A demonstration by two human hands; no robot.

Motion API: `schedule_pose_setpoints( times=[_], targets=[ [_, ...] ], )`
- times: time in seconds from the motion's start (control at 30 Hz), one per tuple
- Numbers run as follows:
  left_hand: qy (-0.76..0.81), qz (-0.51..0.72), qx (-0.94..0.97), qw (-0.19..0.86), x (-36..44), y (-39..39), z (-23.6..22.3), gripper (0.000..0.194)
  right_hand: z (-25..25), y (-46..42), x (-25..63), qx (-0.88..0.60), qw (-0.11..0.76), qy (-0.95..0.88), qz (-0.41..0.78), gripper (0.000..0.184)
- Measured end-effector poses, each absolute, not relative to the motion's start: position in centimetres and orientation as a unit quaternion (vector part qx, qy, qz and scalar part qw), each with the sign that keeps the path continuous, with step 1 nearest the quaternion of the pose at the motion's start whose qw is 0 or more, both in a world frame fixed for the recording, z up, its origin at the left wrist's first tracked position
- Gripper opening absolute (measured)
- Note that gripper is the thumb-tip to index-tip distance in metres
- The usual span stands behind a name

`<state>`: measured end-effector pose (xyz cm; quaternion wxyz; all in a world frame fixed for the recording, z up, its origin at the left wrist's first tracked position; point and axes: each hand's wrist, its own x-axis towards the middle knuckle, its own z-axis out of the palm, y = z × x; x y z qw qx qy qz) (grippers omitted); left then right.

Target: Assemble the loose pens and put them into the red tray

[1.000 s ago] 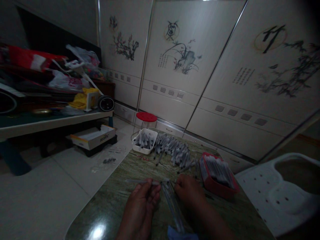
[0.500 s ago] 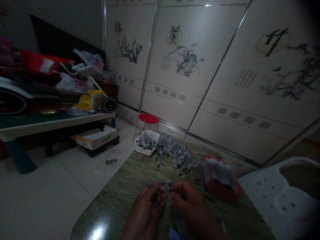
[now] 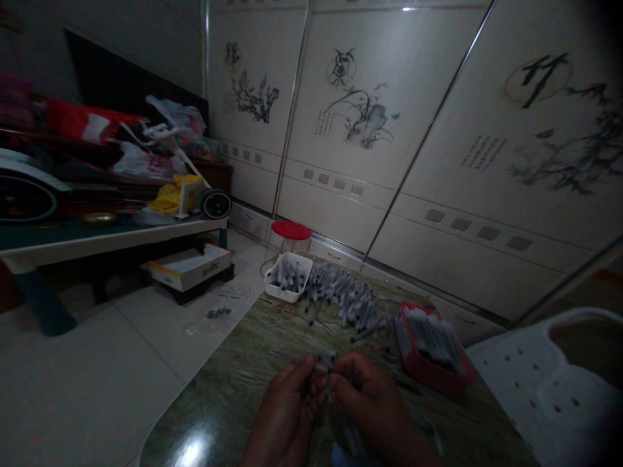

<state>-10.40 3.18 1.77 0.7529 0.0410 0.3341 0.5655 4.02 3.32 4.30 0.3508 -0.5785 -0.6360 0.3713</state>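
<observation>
Above the near part of the table, my left hand is closed, thumb and fingertips pinching a slim clear pen. My right hand meets it from the right, its fingertips closed on the dark-tipped end of another clear pen. Dim light and blur hide exactly how the two pieces touch. Further back lies a long heap of clear pens with dark ends. More pens fill a white basket at the far left corner, and a red basket holds an upright row of them on the right.
The green marbled table has a rounded left edge. A red stool stands behind it and a white plastic chair on the right. A clear bag lies on the floor. Sliding wardrobe doors close off the back.
Both hands stay together in nearly the same place, with the fingertips slightly shifted around the pens. The whole view has moved a little to the right.
</observation>
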Motion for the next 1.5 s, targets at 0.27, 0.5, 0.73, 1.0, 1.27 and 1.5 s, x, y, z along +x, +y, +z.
schedule_pose_setpoints(
  times=[0.27,0.5,0.73,1.0,1.27,1.5],
  targets=[
    [0.348,0.56,0.07,0.749,-10.2,3.0,2.0,0.013,5.2,3.2,3.7,-0.573,0.353,-0.645,0.361,0.013],
    [0.353,0.563,0.085,0.743,-10.1,3.1,1.4,0.013,4.4,3.1,4.3,-0.578,0.375,-0.623,0.369,0.017],
    [0.343,0.554,0.096,0.752,-10.0,3.0,1.3,0.012,4.0,2.9,4.7,-0.573,0.361,-0.637,0.368,0.025],
    [0.286,0.563,0.136,0.763,-9.5,3.0,0.8,0.015,4.0,2.8,4.4,-0.58,0.353,-0.611,0.407,0.037],
    [0.307,0.558,0.124,0.76,-9.5,3.0,0.5,0.019,3.4,2.7,5.0,-0.567,0.382,-0.59,0.429,0.034],
    [0.322,0.56,0.114,0.755,-9.7,3.1,0.7,0.022,2.9,2.5,5.3,-0.566,0.394,-0.588,0.423,0.028]
  ],
)
